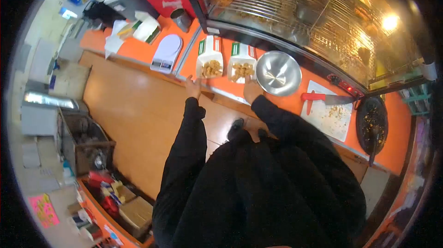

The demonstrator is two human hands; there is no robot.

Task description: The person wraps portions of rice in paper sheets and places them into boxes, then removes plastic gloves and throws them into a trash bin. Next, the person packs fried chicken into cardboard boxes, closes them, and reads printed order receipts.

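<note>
Two open paper boxes with brown food pieces stand side by side on the orange counter. My left hand (193, 88) is at the counter's front edge, just below the left box (210, 58), its fingers apart and nothing seen in them. Close to the lower right corner of the right box (242, 59) is my right hand (252, 91); its fingertips are too small to make out. A shiny metal bowl (278, 73) sits right beside that hand. Farther right, a red-handled knife (326, 98) lies across a white cutting board (326, 121) with crumbs on it.
A white scale (167, 53) stands left of the boxes, with a metal cup (181, 19) behind it. A glass display case with wire racks (286, 8) runs along the back. At the right is a black pan (372, 126) with crumbs. A crate (87, 149) stands at left.
</note>
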